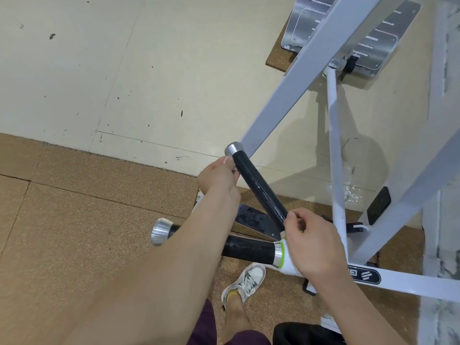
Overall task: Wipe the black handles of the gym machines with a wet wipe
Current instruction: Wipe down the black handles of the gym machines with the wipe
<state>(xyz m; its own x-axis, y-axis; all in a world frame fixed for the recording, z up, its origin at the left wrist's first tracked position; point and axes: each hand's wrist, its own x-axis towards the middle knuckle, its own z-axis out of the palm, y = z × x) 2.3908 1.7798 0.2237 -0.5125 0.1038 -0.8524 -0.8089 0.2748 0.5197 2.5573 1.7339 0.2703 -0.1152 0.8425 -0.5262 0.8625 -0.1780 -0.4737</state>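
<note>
**Both hands on the upper handle, left forearm across the lower one**

Where the two grips meet at a white junction (290,263) with a green ring, the upper black handle (258,188) slants up and away to its silver end cap (234,148). The left hand (217,179) is curled against that handle's far end just under the cap, thumb and fingertips touching its side. What lies under the fingers is hidden. The right hand (311,242) sits at the handle's near end beside the junction. Its fingers are curled, and thumb and forefinger pinch the grip's lowest part.

The lower black handle (246,249) runs out leftward from the junction to its own silver cap (161,231). The left forearm lies over its middle and hides that stretch.

A broad grey frame beam (286,88) slants down from the top edge to a point just behind the upper cap. A thin white tube (334,145) drops behind the right hand. A slotted metal plate (373,38) stands on the pale floor (124,70) behind the beam, near the top right.

Below the handles a black foot plate (256,220) rests near the far edge of the cork-coloured mat (74,220). A white and grey shoe (245,282) stands on the mat near the bottom edge. Crumpled clear plastic (348,192) lies on the pale floor by the frame.
</note>
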